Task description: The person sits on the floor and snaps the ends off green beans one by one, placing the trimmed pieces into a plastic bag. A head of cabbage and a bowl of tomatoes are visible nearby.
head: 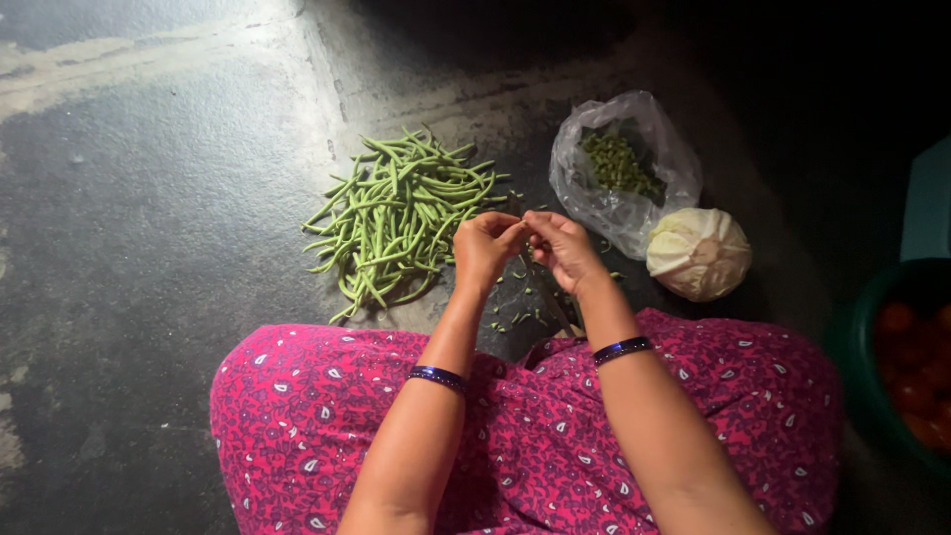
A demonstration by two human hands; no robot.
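Observation:
My left hand (483,248) and my right hand (563,248) meet in front of me, fingertips pinched together on one thin green bean (526,234) held between them. A loose pile of long green beans (396,213) lies on the dark floor just left of my hands. To the right, a clear plastic bag (616,203) holds cut bean pieces (619,163). Small green trimmings (515,312) are scattered on the floor below my hands.
A pale cabbage (698,253) rests on the floor beside the bag. At the right edge stands a dark green bowl (864,362) with red tomatoes (916,372). My lap is covered in pink patterned cloth (535,436). Dark stone floor (149,228) spreads to the left.

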